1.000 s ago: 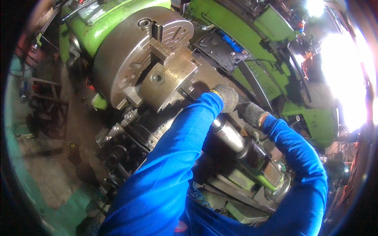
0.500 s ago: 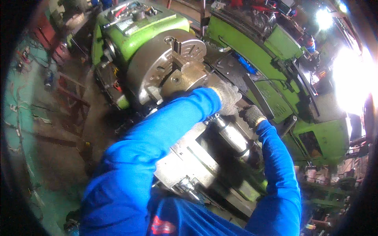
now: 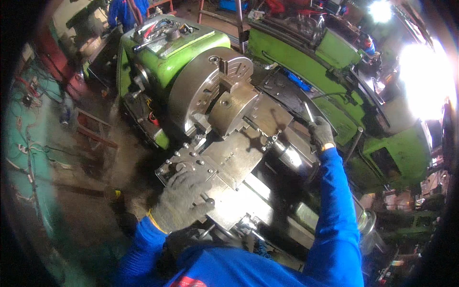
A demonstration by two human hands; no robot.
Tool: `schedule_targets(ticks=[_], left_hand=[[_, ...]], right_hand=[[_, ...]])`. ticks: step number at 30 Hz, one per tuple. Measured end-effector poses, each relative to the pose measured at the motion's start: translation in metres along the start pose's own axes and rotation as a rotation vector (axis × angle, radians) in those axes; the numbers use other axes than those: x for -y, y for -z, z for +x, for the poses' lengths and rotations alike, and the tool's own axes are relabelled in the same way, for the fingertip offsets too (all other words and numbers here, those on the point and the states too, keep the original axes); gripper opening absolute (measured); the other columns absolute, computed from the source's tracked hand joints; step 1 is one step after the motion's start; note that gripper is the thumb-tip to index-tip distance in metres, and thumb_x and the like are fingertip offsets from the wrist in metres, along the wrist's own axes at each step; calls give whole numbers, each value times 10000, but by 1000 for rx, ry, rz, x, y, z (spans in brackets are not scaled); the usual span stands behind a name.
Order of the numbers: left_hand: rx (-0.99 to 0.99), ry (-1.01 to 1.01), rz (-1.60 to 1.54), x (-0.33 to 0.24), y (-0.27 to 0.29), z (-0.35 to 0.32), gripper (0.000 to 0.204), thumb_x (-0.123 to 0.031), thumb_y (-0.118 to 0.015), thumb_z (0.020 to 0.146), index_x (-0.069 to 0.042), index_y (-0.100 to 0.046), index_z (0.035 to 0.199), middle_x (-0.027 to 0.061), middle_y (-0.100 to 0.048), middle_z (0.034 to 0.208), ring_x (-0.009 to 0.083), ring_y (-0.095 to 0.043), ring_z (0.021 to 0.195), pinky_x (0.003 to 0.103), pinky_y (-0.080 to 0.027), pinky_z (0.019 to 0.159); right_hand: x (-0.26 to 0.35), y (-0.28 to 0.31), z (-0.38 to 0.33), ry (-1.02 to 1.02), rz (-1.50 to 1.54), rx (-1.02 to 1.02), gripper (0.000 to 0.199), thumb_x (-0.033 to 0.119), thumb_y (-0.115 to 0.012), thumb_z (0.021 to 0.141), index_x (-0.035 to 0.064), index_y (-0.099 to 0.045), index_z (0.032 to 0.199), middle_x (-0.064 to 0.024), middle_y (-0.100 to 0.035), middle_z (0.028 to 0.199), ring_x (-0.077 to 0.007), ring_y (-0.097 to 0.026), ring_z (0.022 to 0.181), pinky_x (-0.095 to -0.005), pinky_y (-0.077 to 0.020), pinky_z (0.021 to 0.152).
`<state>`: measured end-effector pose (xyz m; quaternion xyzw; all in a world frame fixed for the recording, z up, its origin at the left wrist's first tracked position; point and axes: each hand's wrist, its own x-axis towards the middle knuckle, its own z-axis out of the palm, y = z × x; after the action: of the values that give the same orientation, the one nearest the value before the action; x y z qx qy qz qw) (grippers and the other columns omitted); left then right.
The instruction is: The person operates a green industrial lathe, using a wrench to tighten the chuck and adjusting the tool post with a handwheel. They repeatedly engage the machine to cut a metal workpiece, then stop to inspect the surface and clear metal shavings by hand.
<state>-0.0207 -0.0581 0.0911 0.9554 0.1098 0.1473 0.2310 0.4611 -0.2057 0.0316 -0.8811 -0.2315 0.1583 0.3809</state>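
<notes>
My left hand (image 3: 184, 201), in a grey knit glove, hovers with outstretched, slightly blurred fingers over the lathe's tool post (image 3: 189, 165), close to a black ball knob (image 3: 210, 201). On the right, my gloved right hand (image 3: 322, 133) is closed round a short, pale metal rod (image 3: 309, 111) that sticks up out of the fist. Between the hands, a drill chuck (image 3: 271, 140) on the bright tailstock quill (image 3: 290, 155) holds a thin drill bit. It points at a round metal workpiece (image 3: 234, 109) clamped in the large lathe chuck (image 3: 196, 91).
The green headstock (image 3: 179, 55) carries loose tools on top. Behind the lathe runs another green machine (image 3: 287, 50), with a blue object (image 3: 297, 81) on a dark tray before it. A person in blue (image 3: 128, 12) stands at the far left. Cables lie across the green floor (image 3: 33, 186).
My left hand has come back from beside the tailstock to above the tool post, uncovering the drill and workpiece. My right hand has risen slightly, with the rod now showing above it.
</notes>
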Motion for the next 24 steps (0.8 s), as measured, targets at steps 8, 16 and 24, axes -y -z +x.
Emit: schedule_targets(ticks=[8, 16, 24], left_hand=[[-145, -56, -177, 25, -32, -22, 457, -393, -781, 807, -127, -665, 1159, 119, -601, 1238, 349, -505, 1272, 524, -384, 1084], [-197, -75, -199, 34, -39, -29, 479, -354, -787, 809, -127, -660, 1211, 119, -595, 1270, 355, -472, 1325, 545, -378, 1087], [-342, -398, -428, -29, -79, -53, 281, -233, -738, 872, -64, -647, 1078, 133, -652, 956, 347, -648, 895, 475, -524, 814]], right_hand=[[54, -44, -231, -25, 102, -76, 264, 251, -644, 974, 2, -700, 1039, -40, -639, 816, -137, -586, 710, -312, -488, 646], [66, -57, -347, -275, 120, 61, 232, 142, -650, 949, 4, -688, 1131, -16, -637, 822, -100, -558, 707, -263, -465, 660], [26, -24, -392, -230, 109, 11, 257, 105, -679, 916, -18, -705, 1141, -49, -683, 871, -120, -608, 791, -303, -503, 706]])
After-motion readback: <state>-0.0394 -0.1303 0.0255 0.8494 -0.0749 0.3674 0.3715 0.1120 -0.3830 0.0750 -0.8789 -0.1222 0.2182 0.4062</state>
